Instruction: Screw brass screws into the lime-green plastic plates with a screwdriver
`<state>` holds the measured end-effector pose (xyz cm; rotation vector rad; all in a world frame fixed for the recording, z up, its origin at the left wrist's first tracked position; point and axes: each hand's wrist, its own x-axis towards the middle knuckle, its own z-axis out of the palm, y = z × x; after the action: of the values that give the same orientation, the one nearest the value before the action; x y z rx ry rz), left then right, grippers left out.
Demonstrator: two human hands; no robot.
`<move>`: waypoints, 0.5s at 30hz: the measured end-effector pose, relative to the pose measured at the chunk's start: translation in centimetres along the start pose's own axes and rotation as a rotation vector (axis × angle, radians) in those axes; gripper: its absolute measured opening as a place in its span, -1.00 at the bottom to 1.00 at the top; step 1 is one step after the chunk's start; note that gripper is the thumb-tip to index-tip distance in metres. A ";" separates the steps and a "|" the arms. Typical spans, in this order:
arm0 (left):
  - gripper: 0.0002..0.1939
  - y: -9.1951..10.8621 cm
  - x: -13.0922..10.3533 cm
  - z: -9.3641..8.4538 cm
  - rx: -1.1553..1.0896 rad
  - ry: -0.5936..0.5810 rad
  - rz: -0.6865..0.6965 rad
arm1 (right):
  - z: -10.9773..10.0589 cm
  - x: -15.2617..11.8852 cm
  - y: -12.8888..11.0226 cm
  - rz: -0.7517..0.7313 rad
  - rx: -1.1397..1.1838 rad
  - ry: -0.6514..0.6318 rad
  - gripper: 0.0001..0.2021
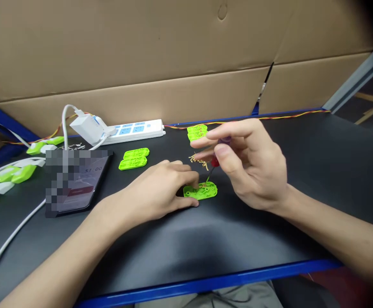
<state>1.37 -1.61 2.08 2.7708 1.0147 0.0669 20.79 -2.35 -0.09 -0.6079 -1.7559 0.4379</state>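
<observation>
A bright green plastic half-shell (208, 191) lies on the black table with small metal parts inside it. My left hand (170, 184) grips the shell's left end, thumb at the near edge and fingers over the far side. My right hand (257, 162) holds a small screwdriver (215, 161) with a red and dark handle, between thumb and fingers. Its thin shaft slants down and its tip meets the inside of the shell. Just behind the shell lies a little pile of brass-coloured metal pieces (201, 161).
Green half-shells (133, 158) lie left of centre, and more green shells (196, 132) sit behind the brass pieces. A phone (80, 184), a white power strip (138, 131) with a plugged-in charger (88, 127), and green-and-white cabled units (13, 173) occupy the left. A cardboard wall (173, 55) stands behind.
</observation>
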 end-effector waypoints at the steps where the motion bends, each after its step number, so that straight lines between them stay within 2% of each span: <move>1: -0.81 -0.1 0.0 0.0 0.001 0.000 0.000 | 0.0 0.1 0.1 -0.054 -0.046 0.024 -0.82; 3: -0.80 -0.4 -0.1 0.1 0.007 0.006 -0.003 | -0.1 0.3 0.2 -0.170 -0.140 0.074 -0.87; 5: -0.81 -0.5 -0.1 0.2 0.009 0.006 -0.006 | -0.3 0.4 0.1 -0.207 -0.178 0.092 -0.86; 11: -0.80 -0.5 -0.1 0.0 0.004 0.006 0.005 | -0.2 0.0 -0.5 -0.069 -0.131 0.037 -0.72; 15: -0.81 -0.6 0.0 0.0 0.006 0.014 0.003 | 0.1 -0.3 -0.2 -0.008 -0.052 0.013 -0.71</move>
<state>1.00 -1.20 1.94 2.7815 1.0157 0.0834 20.71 -2.70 -0.17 -0.6391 -1.7616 0.3825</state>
